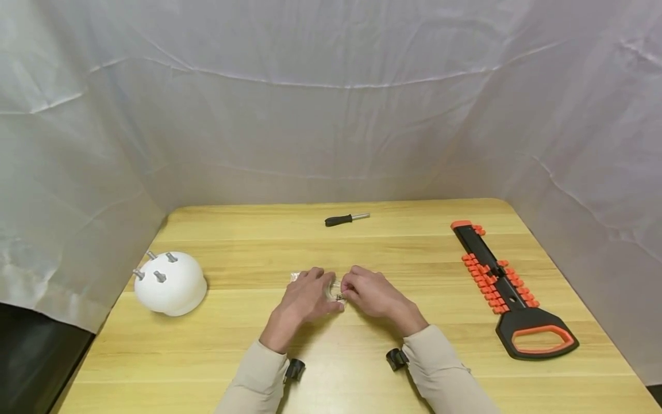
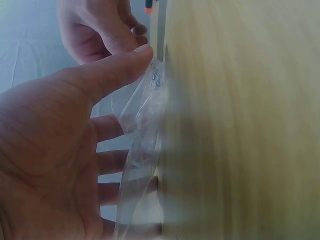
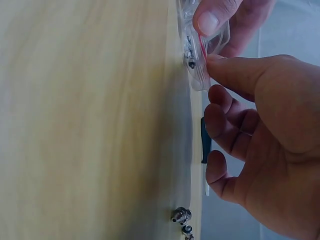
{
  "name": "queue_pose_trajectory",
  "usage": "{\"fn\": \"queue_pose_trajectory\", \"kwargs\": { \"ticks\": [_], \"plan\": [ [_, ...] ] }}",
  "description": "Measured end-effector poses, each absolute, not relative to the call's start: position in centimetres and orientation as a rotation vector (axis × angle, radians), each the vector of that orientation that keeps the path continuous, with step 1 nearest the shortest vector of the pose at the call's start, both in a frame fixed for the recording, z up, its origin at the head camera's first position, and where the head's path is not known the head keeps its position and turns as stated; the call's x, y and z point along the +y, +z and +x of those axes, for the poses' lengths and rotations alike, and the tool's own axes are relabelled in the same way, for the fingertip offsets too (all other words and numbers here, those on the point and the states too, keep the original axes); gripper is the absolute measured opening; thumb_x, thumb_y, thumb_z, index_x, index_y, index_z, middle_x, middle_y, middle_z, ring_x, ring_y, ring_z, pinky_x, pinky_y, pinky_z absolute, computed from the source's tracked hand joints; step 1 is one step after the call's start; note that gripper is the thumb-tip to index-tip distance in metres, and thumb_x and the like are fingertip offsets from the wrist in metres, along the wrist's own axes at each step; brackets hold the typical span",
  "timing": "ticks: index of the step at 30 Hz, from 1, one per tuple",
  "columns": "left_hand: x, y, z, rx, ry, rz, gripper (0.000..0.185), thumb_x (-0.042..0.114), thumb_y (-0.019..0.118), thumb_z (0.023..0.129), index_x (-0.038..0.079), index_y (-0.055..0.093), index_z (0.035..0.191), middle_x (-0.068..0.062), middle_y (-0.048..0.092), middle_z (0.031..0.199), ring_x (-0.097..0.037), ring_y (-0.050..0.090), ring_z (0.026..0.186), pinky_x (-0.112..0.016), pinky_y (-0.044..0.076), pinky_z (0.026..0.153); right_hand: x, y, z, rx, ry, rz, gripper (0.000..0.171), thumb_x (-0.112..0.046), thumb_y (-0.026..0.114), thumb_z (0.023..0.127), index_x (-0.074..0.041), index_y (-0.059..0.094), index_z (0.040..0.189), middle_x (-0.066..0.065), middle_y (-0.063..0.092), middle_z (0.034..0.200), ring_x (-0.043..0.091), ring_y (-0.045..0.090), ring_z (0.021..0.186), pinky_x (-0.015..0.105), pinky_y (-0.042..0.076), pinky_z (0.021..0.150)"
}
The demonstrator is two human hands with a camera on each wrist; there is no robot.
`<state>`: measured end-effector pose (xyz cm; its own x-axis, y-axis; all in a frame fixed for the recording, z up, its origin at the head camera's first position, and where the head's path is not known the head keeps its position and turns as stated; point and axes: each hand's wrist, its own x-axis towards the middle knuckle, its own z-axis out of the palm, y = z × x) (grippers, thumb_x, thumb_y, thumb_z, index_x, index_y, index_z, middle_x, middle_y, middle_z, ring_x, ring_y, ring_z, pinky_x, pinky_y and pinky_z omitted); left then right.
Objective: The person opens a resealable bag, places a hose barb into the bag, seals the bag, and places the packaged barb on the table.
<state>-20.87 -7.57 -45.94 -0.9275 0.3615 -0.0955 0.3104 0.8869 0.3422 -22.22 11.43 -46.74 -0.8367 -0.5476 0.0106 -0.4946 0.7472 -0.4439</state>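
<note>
A small clear zip bag (image 1: 335,292) lies between both hands at the middle of the table, with little metal pieces (image 3: 190,52) inside. A red line runs along the bag's mouth in the right wrist view. My left hand (image 1: 310,296) holds the bag between thumb and fingers; in the left wrist view the film (image 2: 142,145) spreads across those fingers. From the other side, my right hand (image 1: 376,292) pinches the bag's edge with its thumb and forefinger, the other fingers curled loosely below.
A black-handled screwdriver (image 1: 339,220) lies at the back. Leftward sits a white rounded body (image 1: 178,287) with several metal pegs. On the right lies a long black handled rack (image 1: 535,322) with orange clips. Small metal fittings (image 3: 181,216) rest on the table in the right wrist view.
</note>
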Motion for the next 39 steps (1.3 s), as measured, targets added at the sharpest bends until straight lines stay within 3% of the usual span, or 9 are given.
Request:
{"fn": "queue_pose_trajectory", "kwargs": {
  "ticks": [17,24,39],
  "plan": [
    [-7.7,-45.9,-20.7,2.889,0.505,0.522,0.074,0.053,0.073,0.079,0.018,0.05,0.14,-0.012,0.051,0.14,-0.036,0.05,0.124,-0.054,0.049,0.093,13.3,-46.3,-21.8,2.826,-0.767,-0.671,0.006,-0.022,0.061,0.094,-0.024,0.064,0.089,-0.012,0.052,0.088,0.007,0.049,0.079,0.034,0.045,0.08],
    [-7.8,-45.8,-20.7,2.869,0.542,0.509,0.075,0.053,0.073,0.079,0.019,0.05,0.141,-0.012,0.048,0.143,-0.037,0.047,0.127,-0.057,0.046,0.097,15.0,-46.7,-21.7,2.868,-0.774,-0.645,0.007,-0.019,0.063,0.093,-0.023,0.064,0.087,-0.01,0.053,0.086,0.007,0.05,0.078,0.026,0.047,0.073],
    [-7.8,-45.6,-20.8,2.854,0.562,0.516,0.073,0.052,0.072,0.081,0.019,0.049,0.141,-0.013,0.047,0.143,-0.038,0.046,0.128,-0.058,0.046,0.096,18.3,-46.8,-21.6,2.875,-0.764,-0.588,0.005,-0.02,0.066,0.093,-0.017,0.067,0.095,-0.007,0.056,0.086,0.007,0.052,0.079,0.029,0.049,0.074]
  ]
}}
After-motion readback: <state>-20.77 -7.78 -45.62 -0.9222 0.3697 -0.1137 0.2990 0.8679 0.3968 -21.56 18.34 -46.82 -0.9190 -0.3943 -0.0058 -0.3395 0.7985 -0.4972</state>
